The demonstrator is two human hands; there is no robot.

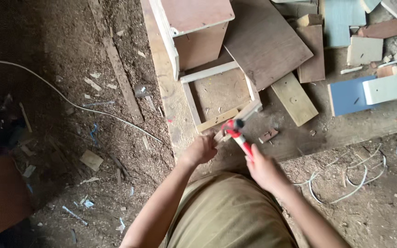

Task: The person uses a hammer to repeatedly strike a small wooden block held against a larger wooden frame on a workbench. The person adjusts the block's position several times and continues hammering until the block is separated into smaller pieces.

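Head view looks straight down at your lap, in soft olive cloth. Your right hand [263, 171] is wrapped tight around the smooth red handle of a hammer [238, 134]. Its dark metal head sits at the near corner of a pale wooden frame [217, 94]. Your left hand [201, 149] is curled just beside that corner, with the fingers pinched on a small wood strip [219, 136]; you cannot tell if they hold a nail too.

That frame is a flat square of thin, light slats with rough board showing through it. It lies on a long dusty plank [299, 133] on the ground. A small brown cabinet box [194, 32] stands on the far side of the frame, touching it. A wide dark brown panel [265, 41] leans over the frame's right side. A short pale plank [294, 98] lies just right of that.

Farther right are blue boards [350, 94] and pale offcuts. Sawdust and chips cover the dirt. A thin white cable [70, 98] curls across the left floor, and more white wire [354, 181] loops near your right arm.
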